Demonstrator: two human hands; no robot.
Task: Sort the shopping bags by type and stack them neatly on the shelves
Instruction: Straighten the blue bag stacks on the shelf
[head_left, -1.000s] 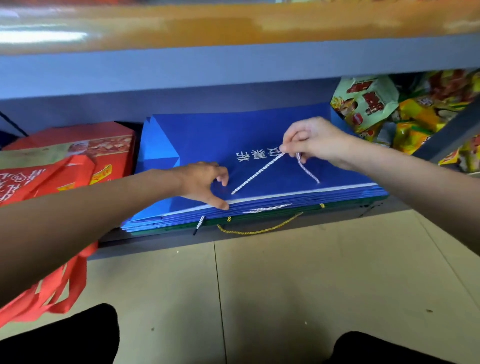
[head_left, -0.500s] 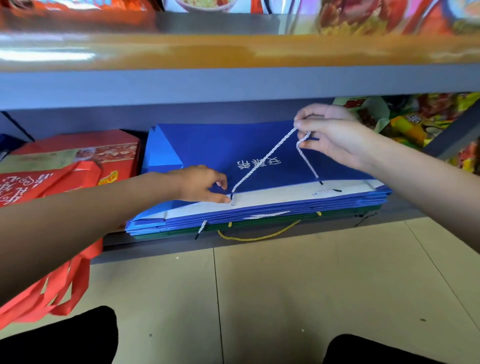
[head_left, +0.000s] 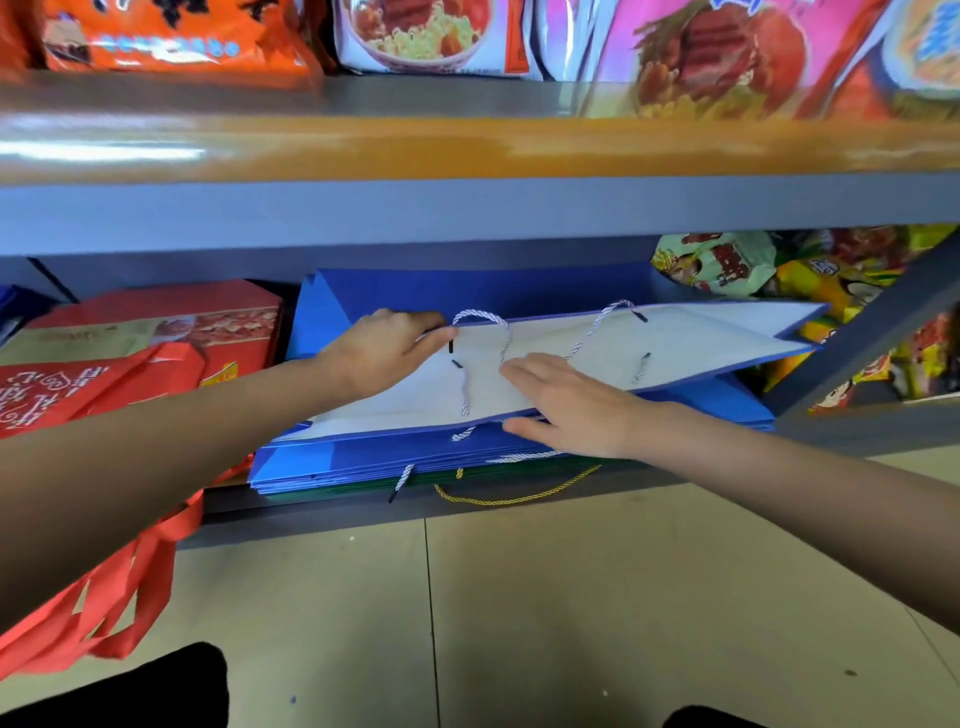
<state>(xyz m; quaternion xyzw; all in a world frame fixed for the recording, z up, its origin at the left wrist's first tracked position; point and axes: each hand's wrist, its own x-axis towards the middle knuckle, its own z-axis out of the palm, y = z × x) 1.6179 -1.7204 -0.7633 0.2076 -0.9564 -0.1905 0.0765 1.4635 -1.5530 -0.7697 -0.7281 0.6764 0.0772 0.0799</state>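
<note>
A stack of flat blue paper bags (head_left: 363, 462) lies on the bottom shelf (head_left: 311, 519). The top blue bag (head_left: 701, 343) gapes open toward me and shows its white inside and twisted white rope handles (head_left: 480, 318). My left hand (head_left: 382, 348) grips the upper rim of that bag near its left handle and holds it raised. My right hand (head_left: 566, 402) lies flat in the bag's mouth, its fingers straight on the lower white panel and its thumb at that panel's front edge. Under the blue stack is a green bag with a yellow rope handle (head_left: 514, 500).
Red fabric bags and a red box (head_left: 156, 332) sit left of the stack, their straps (head_left: 119, 597) hanging over the tiled floor. Snack packets (head_left: 727, 260) fill the shelf to the right behind a slanted grey brace (head_left: 857, 338). An orange-edged upper shelf (head_left: 467, 150) carries noodle packs.
My right hand let go of the rope handle and came down flat into the bag's mouth. My left hand moved up to the upper rim, and the top bag now stands open.
</note>
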